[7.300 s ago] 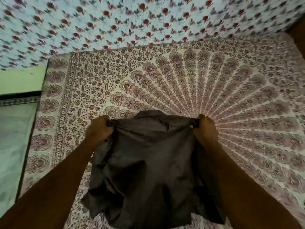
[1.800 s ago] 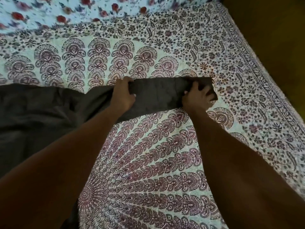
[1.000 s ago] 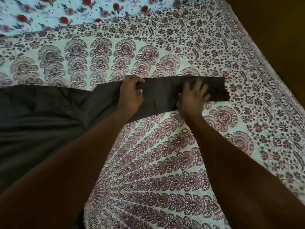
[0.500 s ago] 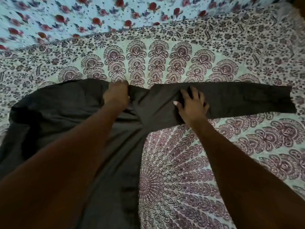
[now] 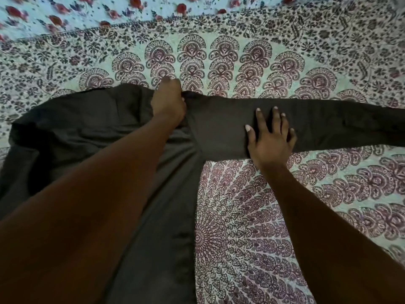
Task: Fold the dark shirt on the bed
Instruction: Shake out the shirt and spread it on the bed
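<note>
The dark shirt (image 5: 92,123) lies spread on the bed, its body at the left and running down toward me. One long sleeve (image 5: 328,126) stretches flat to the right edge of the view. My left hand (image 5: 167,102) grips the cloth at the shoulder, where the sleeve joins the body, fingers curled into the fabric. My right hand (image 5: 271,137) lies flat on the sleeve near its lower edge, fingers spread and straight. My left forearm hides much of the shirt's middle.
The bed carries a patterned maroon-and-white cover (image 5: 252,216) with a fan motif. Behind it lies a pale sheet with red flowers (image 5: 109,12). Bare cover shows to the right of the shirt body and beyond the sleeve.
The view swung left, bringing more of the shirt body into sight. My right hand slid along the sleeve toward the shoulder, pressing it flat. My left hand moved to the shoulder seam.
</note>
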